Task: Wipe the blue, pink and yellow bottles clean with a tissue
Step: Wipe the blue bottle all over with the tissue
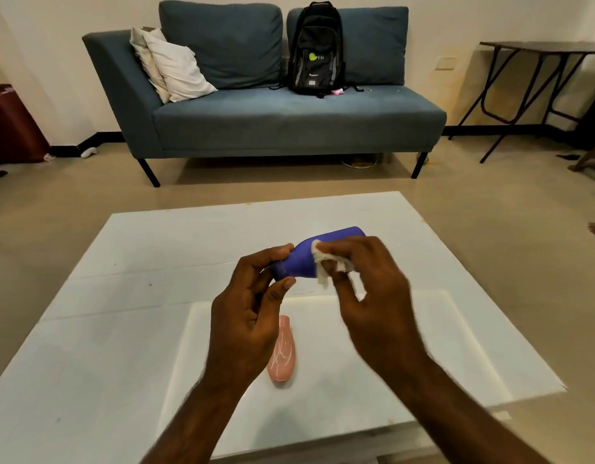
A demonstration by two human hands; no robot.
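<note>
The left hand [252, 316] is pinching the narrow neck end of the blue bottle [306, 259] between thumb and fingertips, holding it tipped on its side in the air above the white table [122, 296]. That is a light hold on the thin end, so a firm rub is likely to twist or lever the bottle out of it.

Below that hand, the pink bottle [282, 353] is lying flat on the table; a dropped blue bottle could be landing right on it and knocking it into a roll.

Further right, the small crumpled tissue [321, 274] is pressing against the bottle's wide body, and the right hand [373, 283] is gripping it with curled fingers. So little tissue is showing that bare fingers may be smearing the surface, or the wad tearing.

No yellow bottle is showing.
</note>
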